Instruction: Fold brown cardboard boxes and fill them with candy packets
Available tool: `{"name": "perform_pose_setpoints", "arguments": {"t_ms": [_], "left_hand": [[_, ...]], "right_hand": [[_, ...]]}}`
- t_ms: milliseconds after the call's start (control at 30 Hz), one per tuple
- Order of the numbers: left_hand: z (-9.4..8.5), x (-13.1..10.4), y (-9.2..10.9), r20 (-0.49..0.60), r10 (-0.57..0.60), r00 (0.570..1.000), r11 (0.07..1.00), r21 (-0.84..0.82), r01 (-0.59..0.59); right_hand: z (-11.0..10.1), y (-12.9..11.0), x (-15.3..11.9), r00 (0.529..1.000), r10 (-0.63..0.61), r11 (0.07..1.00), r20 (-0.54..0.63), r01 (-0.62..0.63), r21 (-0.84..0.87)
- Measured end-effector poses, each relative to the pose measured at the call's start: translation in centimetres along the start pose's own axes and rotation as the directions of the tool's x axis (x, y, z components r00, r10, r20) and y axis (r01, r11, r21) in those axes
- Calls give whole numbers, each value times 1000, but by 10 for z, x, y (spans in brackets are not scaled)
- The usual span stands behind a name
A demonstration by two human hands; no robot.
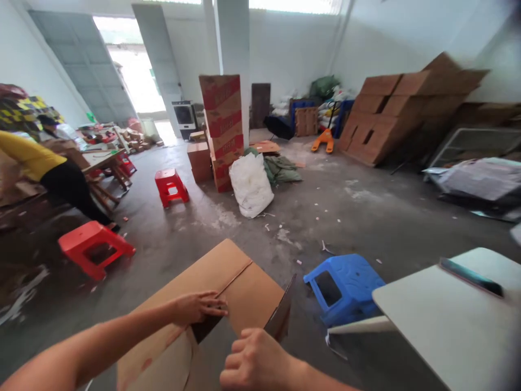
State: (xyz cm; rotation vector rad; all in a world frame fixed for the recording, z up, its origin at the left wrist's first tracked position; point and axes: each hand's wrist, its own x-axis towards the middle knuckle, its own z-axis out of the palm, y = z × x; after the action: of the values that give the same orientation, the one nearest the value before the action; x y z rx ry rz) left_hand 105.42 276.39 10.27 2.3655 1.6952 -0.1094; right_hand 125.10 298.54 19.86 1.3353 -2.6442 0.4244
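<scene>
The left hand (197,307) lies flat, fingers together and stretched out, on top of the cardboard box (211,288), whose long axis runs away up and to the right. Just right, the right hand (254,361) is curled shut on the raised flap (280,315), nearer the open end.

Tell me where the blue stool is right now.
The blue stool lies tipped on the concrete floor, right of centre in the head view, between the cardboard box under both hands and the white table.
</scene>
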Motion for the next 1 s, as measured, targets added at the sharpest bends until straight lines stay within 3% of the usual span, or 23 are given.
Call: {"name": "perform_pose_setpoints", "arguments": {"t_ms": [200, 267, 333, 400, 467, 567, 667, 733, 767, 833, 900, 1000], "left_hand": [[2, 25, -44, -70, -191, 979, 930, 306, 204], [4, 40, -68, -64, -339, 939, 879, 333, 340], [4, 57, -92, -70, -487, 871, 811, 334, 480], [-3, 73, -113, -92, -565, 820, 761, 324, 561], [-17, 85, -125, -111, -588, 801, 749, 302, 590], [-35, 105, -124, -101, -560, 822, 791, 231, 567], [-37, 138, -101, -70, -516, 854, 844, 130, 521], [-32, 163, -76, -49, -513, 857, 855, 65, 515], [-30, 175, -64, -44, -516, 855, 855, 40, 518], [-30, 191, -41, -53, -527, 848, 849, 8, 528], [-38, 198, -27, -79, -543, 836, 839, -6, 544], [-60, 202, -24, -117, -538, 835, 842, -20, 539]], "right_hand": [[-22, 54, -30, 968, 252, 962, 9, -249, -111], [-37, 88, -39, 937, 349, 925, 20, -341, -171], [-53, 131, -48, 908, 416, 879, 52, -387, -280], [-71, 176, -54, 865, 498, 811, 64, -439, -386], [-90, 213, -58, 806, 591, 737, 38, -519, -434], [-118, 239, -57, 712, 701, 636, -39, -649, -418], [-126, 220, -48, 679, 700, 629, -221, -733, -259], [-112, 189, -44, 668, 619, 743, -413, -669, 30], [-98, 173, -44, 680, 589, 795, -437, -583, 164], [-58, 149, -51, 673, 632, 774, -383, -529, 348], [-11, 141, -63, 631, 720, 693, -290, -623, 363], [46, 158, -85, 610, 741, 666, -282, -720, 194]]}}
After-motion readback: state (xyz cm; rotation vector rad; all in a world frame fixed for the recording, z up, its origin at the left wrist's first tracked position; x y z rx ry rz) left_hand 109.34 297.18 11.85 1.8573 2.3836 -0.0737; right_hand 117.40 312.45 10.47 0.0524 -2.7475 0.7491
